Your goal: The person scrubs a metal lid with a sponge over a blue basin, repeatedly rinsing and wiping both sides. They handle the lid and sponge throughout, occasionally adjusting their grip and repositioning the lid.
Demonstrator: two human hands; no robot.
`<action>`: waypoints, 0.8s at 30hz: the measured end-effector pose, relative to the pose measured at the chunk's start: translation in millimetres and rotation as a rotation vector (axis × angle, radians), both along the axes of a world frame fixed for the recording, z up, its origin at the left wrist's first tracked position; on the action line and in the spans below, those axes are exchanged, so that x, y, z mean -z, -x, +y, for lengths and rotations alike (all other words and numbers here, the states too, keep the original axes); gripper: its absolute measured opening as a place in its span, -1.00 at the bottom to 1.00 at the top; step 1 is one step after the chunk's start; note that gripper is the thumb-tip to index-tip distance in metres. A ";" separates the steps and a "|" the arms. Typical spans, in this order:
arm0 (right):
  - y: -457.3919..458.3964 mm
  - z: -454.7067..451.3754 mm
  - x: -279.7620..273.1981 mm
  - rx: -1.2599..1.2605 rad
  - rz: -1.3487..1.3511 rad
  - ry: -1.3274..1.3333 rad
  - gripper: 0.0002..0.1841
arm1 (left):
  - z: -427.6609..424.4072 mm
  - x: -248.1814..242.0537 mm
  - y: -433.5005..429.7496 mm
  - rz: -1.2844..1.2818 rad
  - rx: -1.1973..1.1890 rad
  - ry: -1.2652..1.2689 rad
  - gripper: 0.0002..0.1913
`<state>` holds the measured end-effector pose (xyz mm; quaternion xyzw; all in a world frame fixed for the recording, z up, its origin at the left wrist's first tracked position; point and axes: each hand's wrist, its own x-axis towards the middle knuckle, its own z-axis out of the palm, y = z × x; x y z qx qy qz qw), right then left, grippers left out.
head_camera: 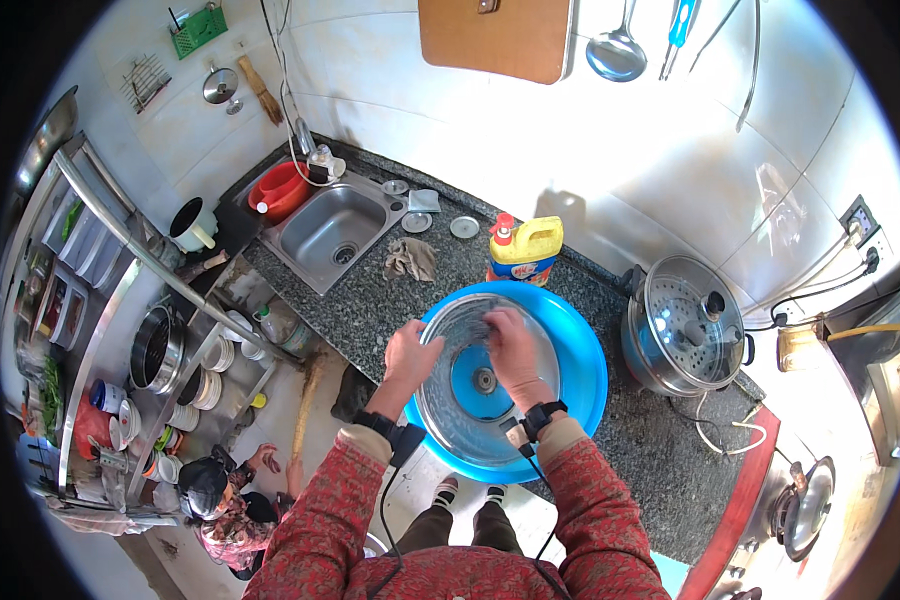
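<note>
A large blue plastic basin (589,420) stands on the dark granite counter near its front edge. In it lies a round, partly clear ring-shaped cover (450,416), wet or soapy looking, with a hole in its middle; through the hole a round metal fitting (484,380) shows. My left hand (411,352) grips the cover's upper left rim. Over the cover's upper right part is my right hand (511,346), fingers curled on a dark, blurred scrubber-like thing, too small to name surely. A yellow detergent jug (525,251) with a red pump stands just behind the basin.
At left is a steel sink (334,225) with a red basin (281,191). A grey cloth (411,259) and small drain strainers (464,226) lie beside it. A lidded steamer pot (686,330) stands right, before a gas stove (780,517). Another person (221,495) is at the lower left by metal shelves.
</note>
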<state>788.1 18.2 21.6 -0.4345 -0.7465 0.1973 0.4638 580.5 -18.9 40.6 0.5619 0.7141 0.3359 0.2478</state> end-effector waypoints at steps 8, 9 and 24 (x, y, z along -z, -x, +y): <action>31.0 36.9 -24.6 -0.253 -0.258 -0.261 -0.72 | -8.1 7.9 1.2 -0.064 0.116 -0.113 -0.77; 22.9 44.2 -25.2 -0.173 -0.285 -0.164 -0.73 | -14.0 8.4 -1.1 -0.091 0.117 -0.136 -0.77; -10.8 51.1 -8.8 -0.056 -0.337 -0.135 -0.75 | -37.9 16.1 -3.9 0.039 -0.031 -0.197 -0.79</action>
